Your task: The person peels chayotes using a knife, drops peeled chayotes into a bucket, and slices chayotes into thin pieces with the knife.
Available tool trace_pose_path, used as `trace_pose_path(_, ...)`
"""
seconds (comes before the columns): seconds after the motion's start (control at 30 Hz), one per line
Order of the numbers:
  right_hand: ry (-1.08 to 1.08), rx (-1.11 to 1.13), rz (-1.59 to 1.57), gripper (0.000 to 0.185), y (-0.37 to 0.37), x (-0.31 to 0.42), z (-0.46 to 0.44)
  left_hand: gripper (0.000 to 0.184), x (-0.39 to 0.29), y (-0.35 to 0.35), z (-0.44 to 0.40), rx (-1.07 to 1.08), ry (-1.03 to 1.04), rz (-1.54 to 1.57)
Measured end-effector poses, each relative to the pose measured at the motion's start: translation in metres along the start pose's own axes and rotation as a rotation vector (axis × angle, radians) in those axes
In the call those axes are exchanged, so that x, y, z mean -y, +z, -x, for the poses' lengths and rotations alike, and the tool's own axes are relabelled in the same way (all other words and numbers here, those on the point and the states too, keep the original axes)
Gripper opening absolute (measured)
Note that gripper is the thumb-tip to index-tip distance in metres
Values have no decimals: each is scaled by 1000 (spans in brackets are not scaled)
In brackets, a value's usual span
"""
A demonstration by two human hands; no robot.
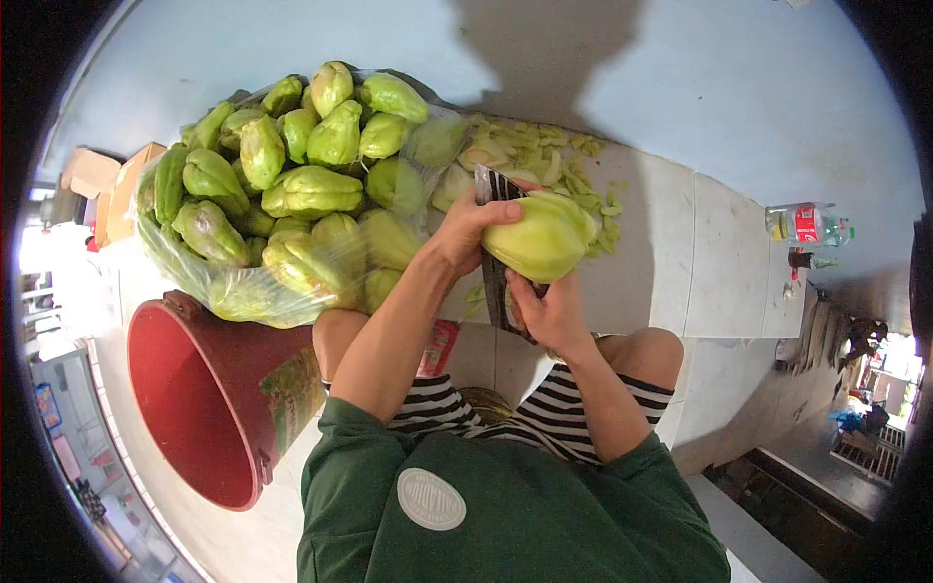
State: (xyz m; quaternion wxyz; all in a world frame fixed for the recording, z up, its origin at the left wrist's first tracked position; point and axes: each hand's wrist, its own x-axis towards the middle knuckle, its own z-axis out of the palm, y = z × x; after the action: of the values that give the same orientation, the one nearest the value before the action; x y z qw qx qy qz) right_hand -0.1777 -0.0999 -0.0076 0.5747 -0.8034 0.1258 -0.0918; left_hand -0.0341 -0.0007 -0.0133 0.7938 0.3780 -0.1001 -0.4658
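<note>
A peeled, pale green chayote [540, 236] is held up in front of me, between my two hands. My left hand [472, 231] is closed on its left side, thumb across the top and fingers partly hidden behind it. A long, dark, flat tool [493, 284], perhaps a broad blade, runs along the chayote's left side. My right hand [552, 316] is closed below the chayote, its thumb and fingers against the tool's lower part. How the fingers wrap the tool is partly hidden. Pale green peelings [595, 199] lie on the tiled ledge behind.
A clear plastic bag [238, 303] full of unpeeled chayotes [313, 191] sits at left on the tiled ledge [671, 243]. Below it, a red bucket [185, 408] lies tilted with its mouth toward the left. A plastic bottle [809, 224] stands far right. Cardboard boxes [121, 194] are at far left.
</note>
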Motion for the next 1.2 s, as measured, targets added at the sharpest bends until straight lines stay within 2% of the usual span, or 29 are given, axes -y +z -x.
trace_pose_path(0.1,-1,13,18,28,1,-1,-3,75,-1,-2,-1,16,-4,17)
trace_pose_path(0.17,19,47,-105,14,0,6,-8,62,-2,-3,-1,10,-68,152)
trace_pose_path(0.2,26,59,-146,9,0,8,-10,62,-3,-2,0,10,-68,152)
trace_pose_path(0.3,-60,20,-68,9,-4,7,-13,59,-5,1,1,-40,-58,172)
trace_pose_path(0.4,35,107,-73,12,-11,0,-15,59,-1,-5,0,-45,-90,173)
trace_pose_path(0.47,360,196,-224,25,-20,0,-15,62,3,-8,1,16,-66,157)
trace_pose_path(0.5,358,194,-222,25,-24,4,-16,62,4,-8,2,20,-66,156)
trace_pose_path(0.57,575,250,-650,29,-32,15,-17,86,6,-9,4,117,-35,201)
trace_pose_path(0.8,660,256,-796,36,-32,14,-21,89,-10,7,4,114,-17,272)
trace_pose_path(0.87,667,324,-768,42,-33,11,-24,72,-11,6,4,147,14,291)
trace_pose_path(1.0,656,334,-712,42,-31,18,-24,69,-5,3,1,131,3,271)
trace_pose_path(1.2,700,262,-710,43,-19,22,-21,67,-7,13,9,-60,0,189)
